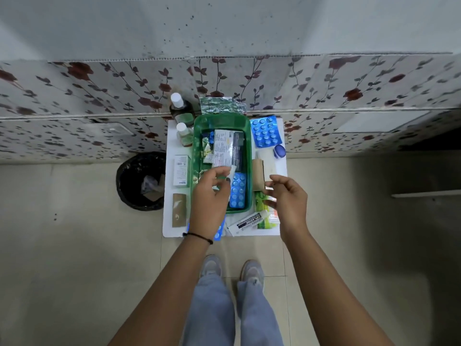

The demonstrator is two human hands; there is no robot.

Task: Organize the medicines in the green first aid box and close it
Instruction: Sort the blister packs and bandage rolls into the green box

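- The box (222, 121) is set with its long axis running away from the person.
- A small white item (232, 172) is pinched by the left hand (210, 196) over the box.
- The right hand (289, 198) is held loosely open, empty.

Green box (197, 156) open from above, its floor crowded with packs. Bottles (181, 113) block its far-left side; bin (139, 181) stands left of table (279, 131).
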